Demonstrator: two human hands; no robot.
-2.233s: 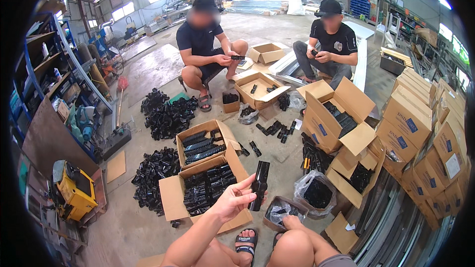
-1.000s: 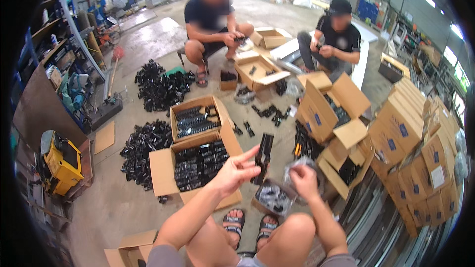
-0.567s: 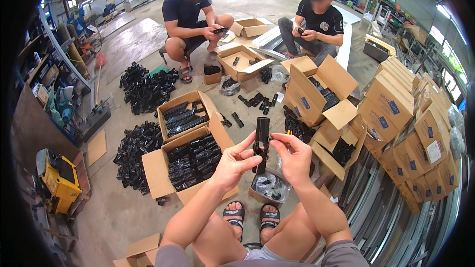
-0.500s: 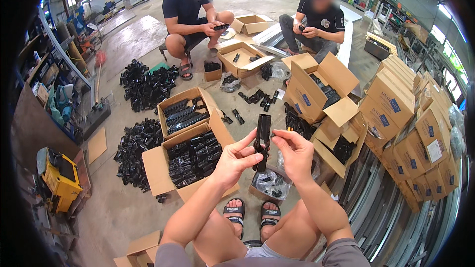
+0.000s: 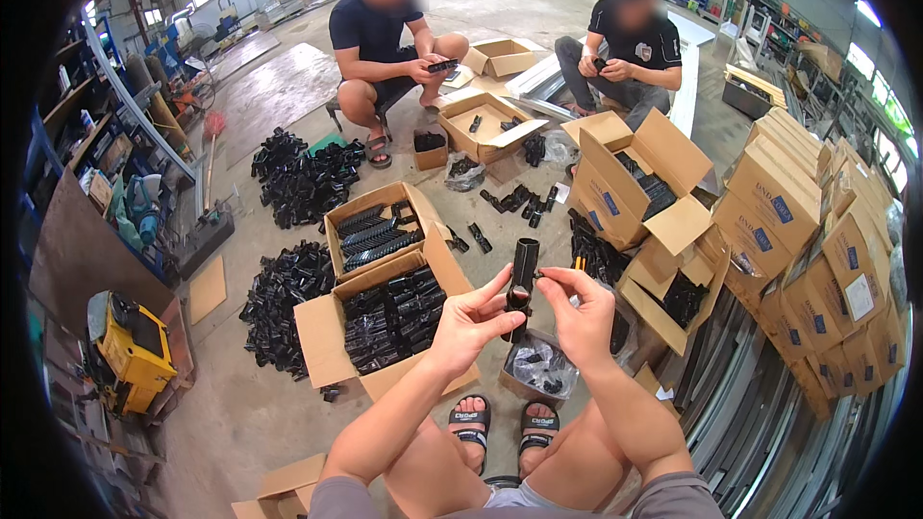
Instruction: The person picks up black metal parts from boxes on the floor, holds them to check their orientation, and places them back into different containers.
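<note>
Upright in front of me is a black tubular metal fitting (image 5: pixel 526 258) with a round hollow top and a jointed middle. My left hand (image 5: pixel 469 325) is closed around its lower half, thumb and fingers on opposite sides. Close against the fitting's right side, my right hand (image 5: pixel 584 315) pinches with thumb and forefinger. Whatever lies between those fingertips is too small and covered to name. Below the hands stands a small carton (image 5: pixel 519 386) lined with a clear plastic bag (image 5: pixel 541 365), with small dark pieces inside.
Left of my hands, open cartons (image 5: pixel 320 332) hold rows of black fittings; heaps of them (image 5: pixel 285 303) lie beside. More open cartons (image 5: pixel 601 194) stand on the right, near stacked closed cartons (image 5: pixel 769 202) and long metal profiles (image 5: pixel 716 423). Two people (image 5: pixel 380 43) (image 5: pixel 639 53) sit opposite, handling black parts.
The whole scene has shifted slightly right and down in the picture. My right fingertips have come in against the fitting, where a small gap showed before. My left hand keeps its hold.
</note>
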